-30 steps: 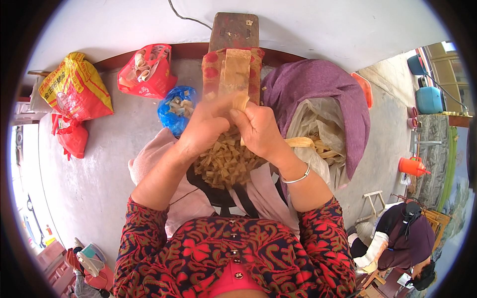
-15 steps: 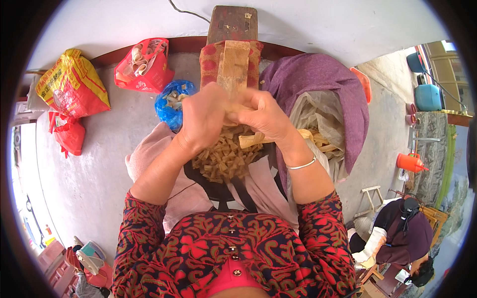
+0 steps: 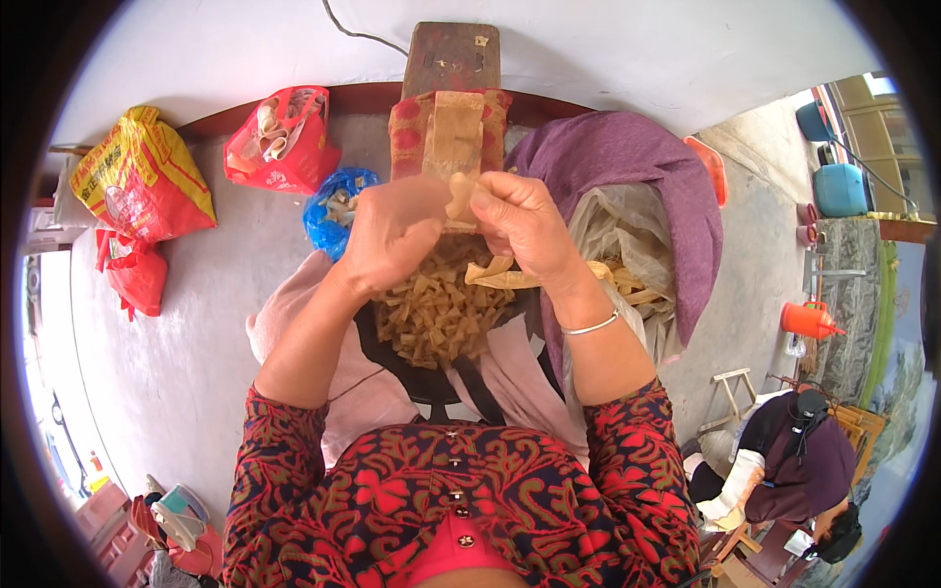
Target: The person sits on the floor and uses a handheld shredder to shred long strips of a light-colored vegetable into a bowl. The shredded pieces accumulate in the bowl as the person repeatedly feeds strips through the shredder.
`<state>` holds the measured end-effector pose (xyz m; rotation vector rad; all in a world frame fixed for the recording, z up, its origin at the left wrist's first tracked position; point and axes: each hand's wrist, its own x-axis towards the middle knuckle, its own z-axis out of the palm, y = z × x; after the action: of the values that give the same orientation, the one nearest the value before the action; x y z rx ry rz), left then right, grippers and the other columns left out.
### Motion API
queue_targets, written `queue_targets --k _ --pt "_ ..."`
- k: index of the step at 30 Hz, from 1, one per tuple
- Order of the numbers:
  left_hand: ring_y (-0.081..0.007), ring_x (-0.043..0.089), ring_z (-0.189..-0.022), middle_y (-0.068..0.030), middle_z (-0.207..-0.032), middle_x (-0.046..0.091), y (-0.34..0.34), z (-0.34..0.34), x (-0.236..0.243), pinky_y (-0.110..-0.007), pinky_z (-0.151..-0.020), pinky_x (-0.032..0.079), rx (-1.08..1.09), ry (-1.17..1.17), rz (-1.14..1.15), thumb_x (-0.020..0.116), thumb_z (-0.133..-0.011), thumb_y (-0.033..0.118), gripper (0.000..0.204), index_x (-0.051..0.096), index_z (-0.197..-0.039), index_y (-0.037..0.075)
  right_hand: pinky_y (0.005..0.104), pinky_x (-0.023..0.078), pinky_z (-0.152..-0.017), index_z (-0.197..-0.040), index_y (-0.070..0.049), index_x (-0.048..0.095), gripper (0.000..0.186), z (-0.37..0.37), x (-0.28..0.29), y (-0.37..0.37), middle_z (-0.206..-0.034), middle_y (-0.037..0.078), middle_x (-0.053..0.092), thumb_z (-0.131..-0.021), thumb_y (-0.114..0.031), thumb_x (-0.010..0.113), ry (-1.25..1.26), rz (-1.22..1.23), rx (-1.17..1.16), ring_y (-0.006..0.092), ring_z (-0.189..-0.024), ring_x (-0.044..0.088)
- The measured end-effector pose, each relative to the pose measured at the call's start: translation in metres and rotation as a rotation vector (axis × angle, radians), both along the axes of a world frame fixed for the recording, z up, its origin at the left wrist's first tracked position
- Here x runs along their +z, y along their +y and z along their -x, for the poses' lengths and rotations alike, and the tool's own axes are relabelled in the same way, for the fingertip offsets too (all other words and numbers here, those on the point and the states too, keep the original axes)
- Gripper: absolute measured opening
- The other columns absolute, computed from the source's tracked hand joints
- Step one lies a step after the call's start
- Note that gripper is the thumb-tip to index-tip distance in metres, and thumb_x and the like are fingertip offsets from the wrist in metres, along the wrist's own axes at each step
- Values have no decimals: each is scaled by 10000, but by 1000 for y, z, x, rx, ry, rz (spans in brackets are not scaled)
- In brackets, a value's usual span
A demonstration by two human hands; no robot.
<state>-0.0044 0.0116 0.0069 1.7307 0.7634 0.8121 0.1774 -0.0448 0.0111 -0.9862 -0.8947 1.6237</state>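
Note:
Both my hands are raised close together above a pile of small tan folded pieces (image 3: 441, 318). My right hand (image 3: 527, 225) pinches a flat, pliable tan strip (image 3: 502, 277), and its loose end hangs below the fingers. A looped part of the strip stands up between the two hands. My left hand (image 3: 394, 233) is curled at the left side of that loop, its fingertips smeared by motion. Just beyond the hands lies a narrow wooden board (image 3: 454, 137) on a red patterned cloth (image 3: 406, 137). The pile rests in a dark container on my lap, partly hidden.
On the right, a purple cloth (image 3: 627, 137) surrounds a translucent bag (image 3: 637, 230) with more tan strips. A blue plastic bag (image 3: 328, 227), red bag (image 3: 294, 157) and yellow-red sack (image 3: 147, 181) stand left. Ahead is a wooden bench (image 3: 453, 59); another person (image 3: 799, 456) sits at lower right.
My hands have drawn slightly apart, and a loop of the strip now shows between them. More of the pile is uncovered beneath. The view has shifted a little.

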Motion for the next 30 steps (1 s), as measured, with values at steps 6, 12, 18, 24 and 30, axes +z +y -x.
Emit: queue_targets --k 6,12,18,24,30 --pt "-63 432 -483 -6 -617 516 7 1 5 -200 -435 341 -154 -59 548 591 -859 144 145 562 -771 33 219 359 -513 -812 -11 581 195 9 2 -3 -624 -59 452 -923 -172 577 -122 -113 -99 35 -580 397" --pt "-52 309 -411 14 -550 438 14 26 11 -209 -367 220 -283 -651 1008 555 -823 111 218 450 -633 89 218 348 -507 -781 27 633 163 -29 9 -2 -635 -27 531 -872 -106 605 -328 -273 -6 31 -579 422" --pt "-54 302 -403 29 -498 404 15 13 0 -214 -378 232 -125 -371 854 516 -823 62 230 460 -601 79 205 337 -481 -775 19 638 170 -20 -4 3 -620 -24 544 -869 -118 606 -251 -137 11 28 -539 410" --pt "-62 352 -389 -6 -518 433 10 17 -8 -215 -361 253 -356 -560 875 612 -805 208 232 494 -676 56 219 335 -492 -726 20 631 162 -24 8 0 -612 -33 536 -831 -102 646 -424 -308 -8 31 -562 418" --pt "-167 561 -638 -63 -748 586 25 24 12 -282 -548 409 -230 195 -17 641 -791 304 310 559 -840 9 255 359 -504 -731 28 616 149 -33 0 -2 -564 22 502 -810 -91 659 -551 -338 -31 57 -566 425"
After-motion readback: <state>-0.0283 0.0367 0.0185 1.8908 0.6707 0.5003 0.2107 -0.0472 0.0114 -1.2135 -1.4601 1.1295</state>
